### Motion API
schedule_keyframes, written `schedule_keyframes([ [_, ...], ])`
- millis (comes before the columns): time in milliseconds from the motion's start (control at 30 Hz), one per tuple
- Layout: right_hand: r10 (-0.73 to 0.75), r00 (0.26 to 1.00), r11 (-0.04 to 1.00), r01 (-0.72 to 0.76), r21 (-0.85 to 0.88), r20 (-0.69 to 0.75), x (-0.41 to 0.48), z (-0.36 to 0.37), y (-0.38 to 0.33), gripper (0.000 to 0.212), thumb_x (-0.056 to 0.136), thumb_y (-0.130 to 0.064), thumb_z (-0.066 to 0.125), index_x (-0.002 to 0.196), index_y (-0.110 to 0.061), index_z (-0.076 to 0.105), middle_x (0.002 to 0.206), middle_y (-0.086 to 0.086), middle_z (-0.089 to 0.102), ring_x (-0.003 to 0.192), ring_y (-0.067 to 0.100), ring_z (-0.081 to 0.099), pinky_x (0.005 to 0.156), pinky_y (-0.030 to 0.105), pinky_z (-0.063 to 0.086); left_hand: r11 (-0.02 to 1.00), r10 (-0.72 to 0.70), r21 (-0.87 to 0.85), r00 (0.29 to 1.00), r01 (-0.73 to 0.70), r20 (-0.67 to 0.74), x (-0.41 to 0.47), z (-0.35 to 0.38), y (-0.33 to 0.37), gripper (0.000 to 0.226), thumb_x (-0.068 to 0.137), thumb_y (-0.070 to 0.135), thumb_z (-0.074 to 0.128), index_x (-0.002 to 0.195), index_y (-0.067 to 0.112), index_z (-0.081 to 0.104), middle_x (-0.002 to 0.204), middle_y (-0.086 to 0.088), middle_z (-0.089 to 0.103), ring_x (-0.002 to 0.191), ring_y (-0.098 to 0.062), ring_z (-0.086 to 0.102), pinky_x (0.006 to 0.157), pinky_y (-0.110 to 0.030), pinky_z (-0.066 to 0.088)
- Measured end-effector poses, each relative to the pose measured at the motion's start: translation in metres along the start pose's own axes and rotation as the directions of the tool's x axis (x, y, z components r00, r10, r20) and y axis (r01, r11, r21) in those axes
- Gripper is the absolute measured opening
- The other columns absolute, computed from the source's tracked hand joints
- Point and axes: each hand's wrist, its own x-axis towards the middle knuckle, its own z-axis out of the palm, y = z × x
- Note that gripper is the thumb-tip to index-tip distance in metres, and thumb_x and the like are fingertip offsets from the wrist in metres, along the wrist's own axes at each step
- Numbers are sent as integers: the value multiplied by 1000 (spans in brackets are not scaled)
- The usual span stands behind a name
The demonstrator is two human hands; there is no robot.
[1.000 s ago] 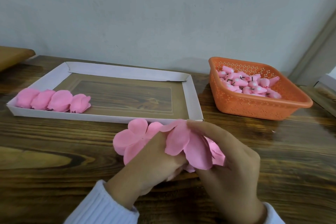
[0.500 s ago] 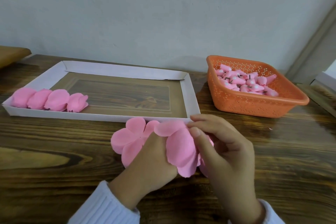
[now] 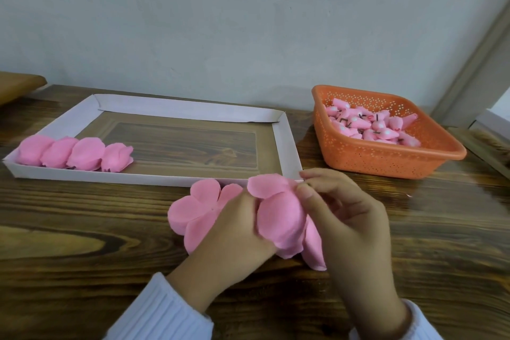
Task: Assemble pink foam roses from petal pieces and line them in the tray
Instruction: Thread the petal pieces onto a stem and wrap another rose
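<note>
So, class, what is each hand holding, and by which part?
Both hold the half-made rose: the left hand grips its left side, the right hand pinches its upper petal edge between thumb and forefinger.

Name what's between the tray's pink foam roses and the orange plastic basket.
Head view: bare floor and right wall of the white cardboard tray, then wooden table.

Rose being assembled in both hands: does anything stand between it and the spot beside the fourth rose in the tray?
Nothing tall. Only the tray's low front wall and a flat petal piece on the table lie between the rose and that spot.
</note>
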Motion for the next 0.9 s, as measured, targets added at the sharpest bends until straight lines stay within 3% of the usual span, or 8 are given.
schedule_keyframes([
  [133, -198, 980, 923, 174, -343, -35, 4, -4, 1, 7, 80, -22, 67, 82, -29, 70, 104, -13, 65, 106, 13, 59, 89, 23, 46, 998, 35, -56, 995, -40, -96, 5, -2, 8, 79, 77, 9, 74, 119, 60, 31, 109, 39, 53, 101, 14, 55, 78, -8, 49],
  [233, -304, 953, 843, 266, -468, -7, 8, -6, 4, 8, 81, -16, 68, 84, -18, 74, 111, -6, 61, 111, 21, 53, 95, 19, 38, 983, 139, -85, 963, -162, -230, 4, -6, 12, 81, 73, -13, 51, 122, 51, 41, 122, 34, 51, 112, 12, 51, 87, -11, 48],
  [300, -314, 949, 821, 289, -493, 33, 8, -7, 4, 8, 80, -14, 68, 83, -17, 75, 116, -4, 58, 115, 23, 50, 98, 24, 36, 954, 221, -125, 923, -271, -316, 2, -10, 17, 72, 65, -8, 44, 118, 40, 54, 126, 20, 56, 118, 1, 52, 89, -13, 45],
  [433, -236, 956, 855, 290, -430, 177, 4, -4, 2, 7, 81, -25, 69, 83, -27, 76, 135, -5, 51, 132, 19, 38, 107, 39, 31, 905, 339, -188, 913, -382, -228, -4, -11, 27, 51, 70, 6, 53, 116, 28, 58, 114, 5, 66, 119, -18, 56, 97, -23, 41],
  [567, -23, 937, 977, 95, -193, 348, 4, -4, -6, 14, 71, -36, 75, 83, -43, 75, 144, -22, 41, 141, 7, 27, 113, 41, 29, 963, 237, -158, 963, -217, 128, -6, -6, 31, 76, 70, 8, 60, 137, 33, 34, 104, 2, 69, 97, -15, 68, 78, -19, 52],
  [633, 33, 907, 994, 13, -107, 420, 6, -7, -9, 11, 69, -35, 75, 79, -40, 76, 145, -17, 42, 142, 6, 27, 112, 42, 31, 976, 191, -142, 957, -163, 218, -6, -2, 28, 82, 74, -2, 63, 137, 40, 32, 92, 8, 72, 79, -8, 71, 68, -17, 53],
  [700, 56, 891, 998, -32, -60, 451, 6, -9, -9, 12, 70, -26, 76, 74, -37, 76, 144, -12, 45, 141, 3, 29, 109, 41, 35, 980, 174, -131, 959, -147, 224, -4, 1, 25, 81, 75, -5, 65, 134, 42, 35, 93, 9, 71, 74, -4, 70, 66, -16, 53],
  [900, 45, 939, 999, -47, -2, 340, 5, -9, -8, 4, 72, -27, 76, 75, -29, 77, 133, -16, 56, 135, 3, 41, 103, 37, 40, 983, 140, -139, 978, -119, 153, -2, 2, 22, 72, 72, 7, 75, 125, 46, 46, 112, 19, 65, 103, -2, 64, 78, -15, 52],
])
